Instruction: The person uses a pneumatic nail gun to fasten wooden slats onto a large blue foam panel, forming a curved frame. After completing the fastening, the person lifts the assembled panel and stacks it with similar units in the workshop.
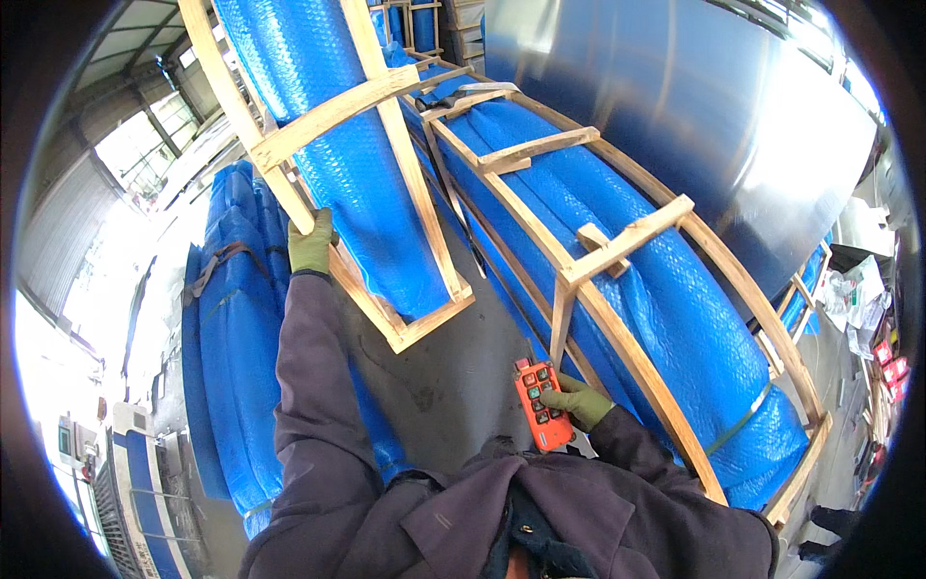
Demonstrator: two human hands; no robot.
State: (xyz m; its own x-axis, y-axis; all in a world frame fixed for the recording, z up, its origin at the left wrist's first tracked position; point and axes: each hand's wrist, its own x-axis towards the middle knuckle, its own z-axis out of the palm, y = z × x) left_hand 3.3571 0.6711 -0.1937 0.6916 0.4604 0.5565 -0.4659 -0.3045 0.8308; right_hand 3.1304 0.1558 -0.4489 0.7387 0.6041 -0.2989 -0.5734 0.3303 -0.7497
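Observation:
My left hand (311, 243), in a green glove, is closed round the left rail of a wooden crate frame (335, 120). Blue bubble wrap (359, 198) covers the long load inside that frame, which stands tall in front of me. In my right hand (583, 399), gloved in green too, is an orange remote control (542, 405) with several buttons. The thumb rests on or near the buttons; the other fingers are mostly hidden behind the remote.
Close on my right lies a second wooden crate (632, 249) with blue-wrapped contents. More blue-wrapped bundles (236, 318) stand to the left, bound with a strap. A large shiny metal sheet (675, 106) rises behind the right crate. Grey floor (434, 376) shows between the loads.

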